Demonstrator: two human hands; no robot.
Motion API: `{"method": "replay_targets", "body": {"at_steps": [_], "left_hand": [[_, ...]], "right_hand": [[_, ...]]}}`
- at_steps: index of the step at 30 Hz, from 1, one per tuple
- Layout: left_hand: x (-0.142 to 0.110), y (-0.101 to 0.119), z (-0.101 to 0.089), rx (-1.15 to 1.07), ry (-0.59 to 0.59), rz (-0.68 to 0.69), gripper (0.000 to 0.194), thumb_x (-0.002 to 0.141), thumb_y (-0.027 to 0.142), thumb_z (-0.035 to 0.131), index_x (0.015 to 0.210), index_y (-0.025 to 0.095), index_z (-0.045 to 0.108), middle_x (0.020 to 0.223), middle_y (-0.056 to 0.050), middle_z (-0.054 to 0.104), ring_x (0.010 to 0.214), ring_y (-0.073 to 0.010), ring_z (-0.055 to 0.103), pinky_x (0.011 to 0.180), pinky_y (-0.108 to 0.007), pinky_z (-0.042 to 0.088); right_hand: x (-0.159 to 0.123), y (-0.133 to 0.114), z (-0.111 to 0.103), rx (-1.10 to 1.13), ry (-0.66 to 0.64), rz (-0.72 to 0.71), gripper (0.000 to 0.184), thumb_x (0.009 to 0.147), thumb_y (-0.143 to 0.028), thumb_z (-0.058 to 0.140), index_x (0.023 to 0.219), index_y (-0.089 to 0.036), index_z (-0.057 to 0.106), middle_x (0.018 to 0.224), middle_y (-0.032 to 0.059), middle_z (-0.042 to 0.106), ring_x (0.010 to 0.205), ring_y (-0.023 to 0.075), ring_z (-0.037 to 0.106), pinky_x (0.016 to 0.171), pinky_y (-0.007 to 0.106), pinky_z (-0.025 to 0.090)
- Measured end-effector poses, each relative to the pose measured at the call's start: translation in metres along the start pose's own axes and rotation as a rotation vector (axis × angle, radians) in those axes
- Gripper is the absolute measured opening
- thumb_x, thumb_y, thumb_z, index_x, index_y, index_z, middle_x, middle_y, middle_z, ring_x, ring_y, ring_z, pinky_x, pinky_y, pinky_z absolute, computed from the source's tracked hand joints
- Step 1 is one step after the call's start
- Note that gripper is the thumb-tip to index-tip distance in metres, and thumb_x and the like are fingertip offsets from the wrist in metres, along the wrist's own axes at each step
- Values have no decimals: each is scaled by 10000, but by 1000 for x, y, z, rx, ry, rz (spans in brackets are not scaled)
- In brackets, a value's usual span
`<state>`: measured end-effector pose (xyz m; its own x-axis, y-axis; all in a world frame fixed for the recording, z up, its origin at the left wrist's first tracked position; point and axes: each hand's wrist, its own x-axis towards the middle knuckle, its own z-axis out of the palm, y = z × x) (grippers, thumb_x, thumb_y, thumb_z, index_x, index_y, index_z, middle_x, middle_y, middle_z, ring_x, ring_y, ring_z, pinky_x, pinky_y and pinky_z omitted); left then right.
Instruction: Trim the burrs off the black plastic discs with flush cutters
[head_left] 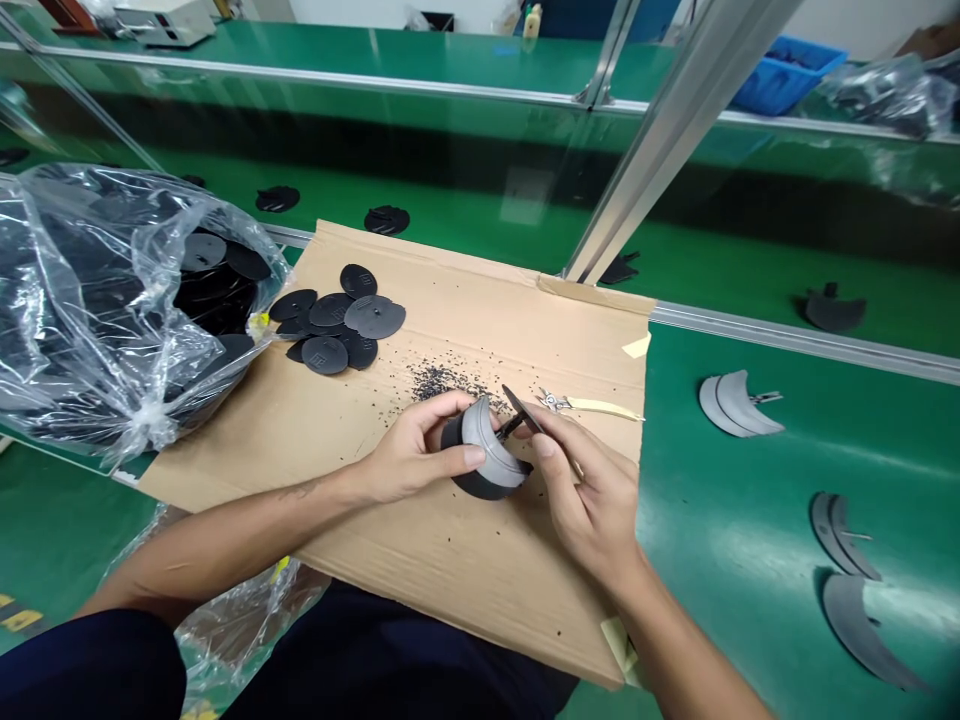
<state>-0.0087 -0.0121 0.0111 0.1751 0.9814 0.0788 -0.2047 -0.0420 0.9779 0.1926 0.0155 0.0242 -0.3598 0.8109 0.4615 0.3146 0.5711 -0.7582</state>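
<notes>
My left hand (431,450) grips a curved grey-and-black plastic part (491,455) above the cardboard, its thumb along the near side. A short dark stem sticks out of that part toward the right. In my right hand (589,485) is a thin dark plastic disc (525,412), pinched on edge against or very near the stem's end; whether they are joined I cannot tell. Behind the hands, small black scraps (442,382) lie scattered. A pair of nippers (592,403) with pale yellow handles rests just beyond my right hand. Several dark oval discs (375,317) are piled at the left.
The cardboard sheet (450,540) covers the work spot. At left bulges a clear plastic bag (97,310) of dark discs. Several curved grey parts, one a double-layered piece (739,405), lie on the green surface at right. A metal post (660,150) rises behind the cardboard.
</notes>
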Motion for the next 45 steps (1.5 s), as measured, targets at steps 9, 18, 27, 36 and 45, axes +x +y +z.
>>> {"method": "replay_targets", "body": {"at_steps": [9,18,27,36,45], "left_hand": [[-2,0,-2,-56,-21,-90,305,798,333,791,1041,176,696,955,-33,693,854,-141,642,768,-222,531],[-3,-1,-1,-43,-19,-119,318,807,331,784,1074,169,720,949,-43,722,837,-140,664,768,-219,553],[-2,-1,-1,6,-14,-79,328,794,329,795,1062,155,722,966,-72,748,834,-164,695,760,-251,578],[-1,2,-1,73,-17,-16,337,807,327,787,1085,155,708,980,-75,755,884,-191,715,793,-277,593],[-3,-1,2,326,50,217,241,861,208,708,1098,165,693,1055,-89,741,980,-189,698,876,-306,581]], "right_hand": [[2,-2,-1,97,8,76,269,994,-178,507,1112,-224,744,915,28,776,788,154,731,712,284,581],[7,1,-2,160,-30,61,272,998,-188,496,956,-225,762,883,18,780,723,137,716,666,266,572],[6,-5,-3,126,1,122,289,996,-228,506,825,-209,739,761,9,751,683,143,706,662,273,587],[2,-1,-1,131,14,118,260,999,-242,505,1061,-222,757,935,39,775,834,176,740,737,324,612],[5,3,-5,182,-73,73,284,941,-274,610,1218,-257,671,1214,78,718,1127,237,682,941,439,588]]}}
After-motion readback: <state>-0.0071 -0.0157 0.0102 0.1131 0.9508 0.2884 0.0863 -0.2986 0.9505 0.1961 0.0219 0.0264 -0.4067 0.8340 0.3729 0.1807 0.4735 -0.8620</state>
